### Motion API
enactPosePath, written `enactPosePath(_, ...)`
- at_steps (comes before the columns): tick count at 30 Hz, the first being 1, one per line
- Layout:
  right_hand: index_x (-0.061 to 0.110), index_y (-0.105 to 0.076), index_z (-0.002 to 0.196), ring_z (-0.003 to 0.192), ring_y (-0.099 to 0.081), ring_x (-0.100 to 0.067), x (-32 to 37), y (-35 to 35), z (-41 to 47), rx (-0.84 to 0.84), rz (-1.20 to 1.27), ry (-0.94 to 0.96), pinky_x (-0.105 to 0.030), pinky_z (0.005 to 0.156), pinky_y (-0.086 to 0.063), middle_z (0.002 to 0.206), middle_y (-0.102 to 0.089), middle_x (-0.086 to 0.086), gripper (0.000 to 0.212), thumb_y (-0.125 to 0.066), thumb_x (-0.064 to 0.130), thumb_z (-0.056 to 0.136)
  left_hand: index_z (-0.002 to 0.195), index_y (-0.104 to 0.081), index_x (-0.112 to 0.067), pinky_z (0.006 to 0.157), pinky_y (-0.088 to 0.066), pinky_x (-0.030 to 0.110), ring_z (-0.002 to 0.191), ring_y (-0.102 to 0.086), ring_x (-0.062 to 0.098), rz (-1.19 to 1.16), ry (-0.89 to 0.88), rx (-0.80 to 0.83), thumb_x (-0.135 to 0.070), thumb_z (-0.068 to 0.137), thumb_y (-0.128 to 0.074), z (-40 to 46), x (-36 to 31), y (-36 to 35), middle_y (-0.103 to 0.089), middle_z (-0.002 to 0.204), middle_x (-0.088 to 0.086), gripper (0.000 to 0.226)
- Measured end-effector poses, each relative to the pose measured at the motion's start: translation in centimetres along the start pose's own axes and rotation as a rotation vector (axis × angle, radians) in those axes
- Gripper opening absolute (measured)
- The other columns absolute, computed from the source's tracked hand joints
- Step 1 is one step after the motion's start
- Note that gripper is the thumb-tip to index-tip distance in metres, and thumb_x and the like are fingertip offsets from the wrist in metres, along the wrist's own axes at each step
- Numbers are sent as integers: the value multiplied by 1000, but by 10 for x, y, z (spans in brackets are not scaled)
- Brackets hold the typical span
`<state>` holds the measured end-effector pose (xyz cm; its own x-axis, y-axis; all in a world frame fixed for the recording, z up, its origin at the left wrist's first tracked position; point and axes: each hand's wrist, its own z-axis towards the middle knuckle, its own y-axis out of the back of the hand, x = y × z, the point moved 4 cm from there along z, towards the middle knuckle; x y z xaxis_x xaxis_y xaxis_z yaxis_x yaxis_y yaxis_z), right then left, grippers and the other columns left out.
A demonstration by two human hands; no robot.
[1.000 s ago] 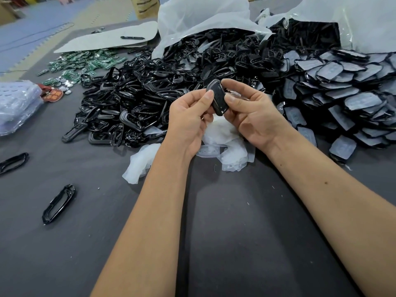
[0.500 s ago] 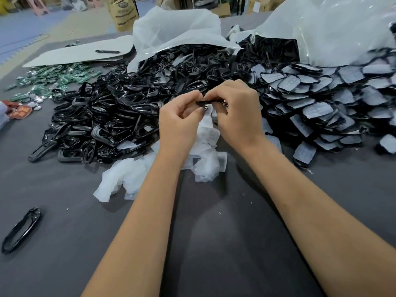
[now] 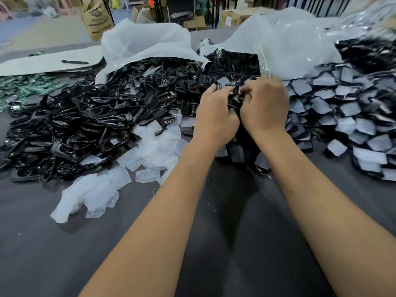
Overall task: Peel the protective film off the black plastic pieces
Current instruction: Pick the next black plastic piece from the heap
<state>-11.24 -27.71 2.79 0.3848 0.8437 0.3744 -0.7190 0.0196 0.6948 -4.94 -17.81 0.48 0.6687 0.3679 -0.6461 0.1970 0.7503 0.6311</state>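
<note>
Two bare forearms extend from the near edge over the dark grey table (image 3: 64,254) toward its centre. The left hand (image 3: 214,116) and the right hand (image 3: 264,110) meet knuckle to knuckle above the near edge of the parts piles. Both hands have their fingers curled around one small black plastic piece (image 3: 234,97) held between them; the piece is mostly hidden by the fingers, and motion blur prevents telling whether film is lifting from it. Left of the forearms, a loose scatter of peeled translucent film scraps (image 3: 94,194) lies on the table and reaches up to the foot of the left pile. That left pile (image 3: 85,121) consists of glossy black frame-shaped pieces, heaped and interlocked. To the right of the hands, a second pile (image 3: 342,116) holds flat black pieces with pale grey film facing up, overlapping like shingles. Beyond the left pile, green circuit boards (image 3: 27,86) lie in a spread near the left edge, with a white sheet (image 3: 49,61) carrying a dark pen-like object (image 3: 75,61) behind them. At the far side, crumpled clear plastic bags (image 3: 278,43) rise behind both piles. Cardboard boxes and a brown sack (image 3: 96,18) stand in the blurred background.
</note>
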Motion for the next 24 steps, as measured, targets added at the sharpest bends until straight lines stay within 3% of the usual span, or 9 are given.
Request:
enactPosePath(2, 15, -78, 115, 117, -58, -31, -5, 3, 5, 2, -13, 0, -41, 99, -47, 114, -75, -8, 40, -51, -4, 92, 141, -59, -1, 121, -31, 36, 142, -45, 33, 34, 26, -51, 5, 86, -55, -2, 4, 4, -64, 139, 15, 56)
enactPosePath(6, 15, -78, 114, 116, -59, -29, -6, 8, 15, -3, 9, 5, -36, 94, -47, 110, -76, -8, 39, -51, -4, 94, 125, -71, -5, 106, -45, 35, 121, -61, 27, 22, 71, -104, 4, 83, -57, -11, 16, 20, -72, 121, 10, 45)
enactPosePath(10, 13, -79, 113, 111, -60, -30, 23, 6, 10, -21, 74, 98, -38, 93, -49, 107, -77, -7, 33, -53, 2, 96, 105, -77, -8, 91, -43, 26, 114, -61, 24, 116, 115, -149, 4, 83, -56, -27, 33, 43, -73, 111, 7, 34)
enactPosePath(12, 12, -79, 112, 110, -60, -30, 44, -1, 3, 3, 108, 177, -38, 92, -50, 104, -78, -7, 31, -54, 3, 96, 100, -78, -9, 92, -44, 29, 115, -59, 27, 180, 146, -202, 5, 83, -55, -35, 46, 60, -73, 110, 8, 32)
enactPosePath(16, 16, -78, 115, 114, -55, -28, 88, -37, -10, 229, 87, 374, -35, 90, -49, 106, -76, -6, 34, -53, 2, 94, 112, -77, -11, 100, -45, 38, 119, -57, 32, 366, 304, -272, -1, 84, -52, -46, 85, 99, -71, 118, 11, 39)
enactPosePath(20, 21, -63, 136, 126, -45, -28, 123, -82, -18, 549, -60, 568, -38, 100, -50, 126, -64, -6, 46, -53, 0, 96, 125, -71, -16, 105, -37, 37, 127, -51, 31, 482, 354, -247, -11, 93, -53, -58, 109, 120, -65, 131, 7, 37)
enactPosePath(24, 18, -54, 143, 131, -43, -32, 133, -111, -18, 680, -192, 582, -45, 99, -46, 137, -50, -10, 46, -59, 8, 98, 132, -67, -17, 105, -37, 38, 128, -45, 33, 536, 385, -272, -11, 95, -55, -71, 123, 123, -57, 137, 7, 39)
